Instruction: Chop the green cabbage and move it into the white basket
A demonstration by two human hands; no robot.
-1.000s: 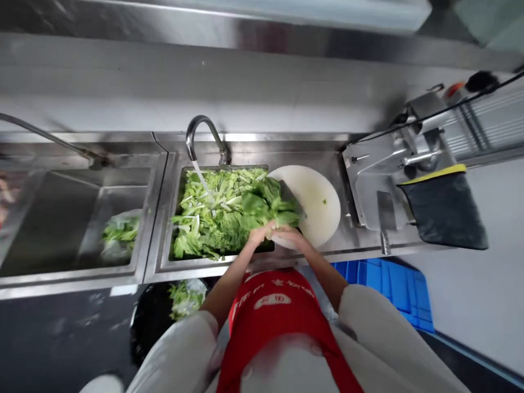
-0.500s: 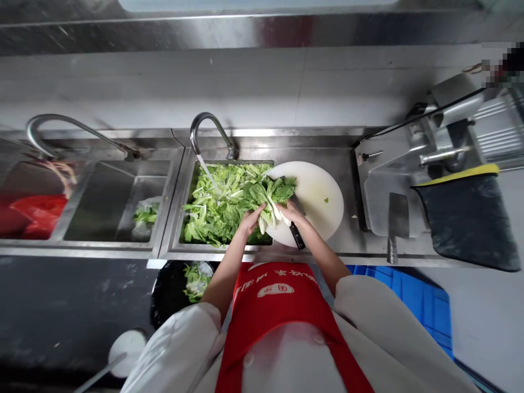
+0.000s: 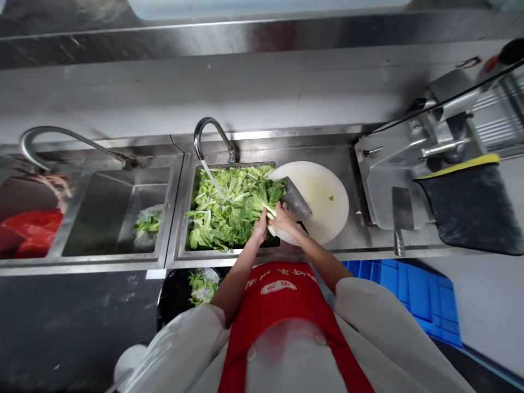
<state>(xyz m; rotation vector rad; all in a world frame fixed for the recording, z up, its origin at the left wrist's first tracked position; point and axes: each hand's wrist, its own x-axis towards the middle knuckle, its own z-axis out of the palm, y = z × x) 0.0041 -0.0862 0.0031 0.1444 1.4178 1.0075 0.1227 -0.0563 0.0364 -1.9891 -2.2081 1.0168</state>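
Both hands are closed around the pale stalks of a bunch of leafy greens [image 3: 266, 199], over the right side of a sink full of cut greens [image 3: 221, 218]. My left hand [image 3: 260, 228] grips the stalk ends from the left. From the right, my right hand [image 3: 283, 218] wraps round the stalks, its fingers partly hidden. Just beyond it, a cleaver [image 3: 297, 199] lies on the round white cutting board [image 3: 327, 218]; my right wrist hides most of its handle. Water runs from the curved faucet [image 3: 209, 123] onto the greens in the sink.
Left are another sink [image 3: 106, 213] with a bagged bit of greens [image 3: 148, 226] and a red plastic bag [image 3: 33, 232]. Right lie a second cleaver [image 3: 402, 210], a dark cloth [image 3: 470, 207] and metal equipment. Below stand a black bin [image 3: 172, 295] and blue crate [image 3: 409, 295].
The bunch has been gathered tighter, its stalks now pressed together between my hands and its leaves pointing away from me. My hands have come closer together, and more of the cleaver blade shows.
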